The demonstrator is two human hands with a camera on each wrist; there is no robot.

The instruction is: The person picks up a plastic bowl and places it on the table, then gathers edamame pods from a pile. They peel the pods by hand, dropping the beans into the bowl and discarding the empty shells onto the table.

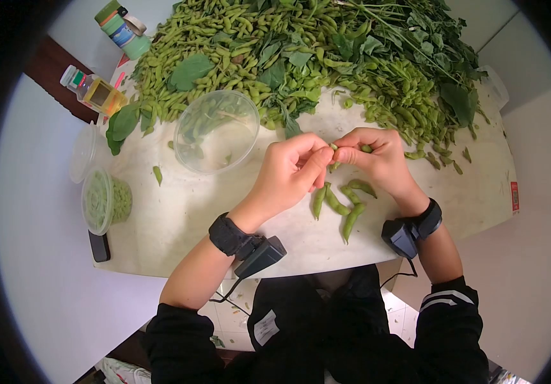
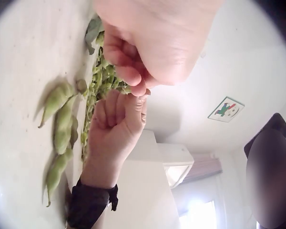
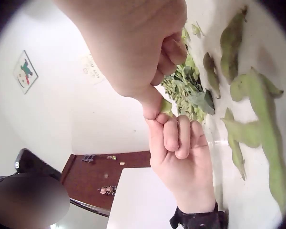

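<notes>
1. Pinching one bean pod (image 1: 333, 150) btw both hands: left hand (image 1: 291, 169) thumb & forefinger clamped on it, other fingers curled.
2. Right hand (image 1: 377, 157) fingertips clamped on same pod, touching left's tips.
3. Loose pods (image 1: 342, 205) lie just below the fingers; clear tub (image 1: 216, 131) to their left.

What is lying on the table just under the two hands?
Several loose green pods lie on the white table. The left hand and right hand pinch another pod, mostly covered by their fingers.
</notes>
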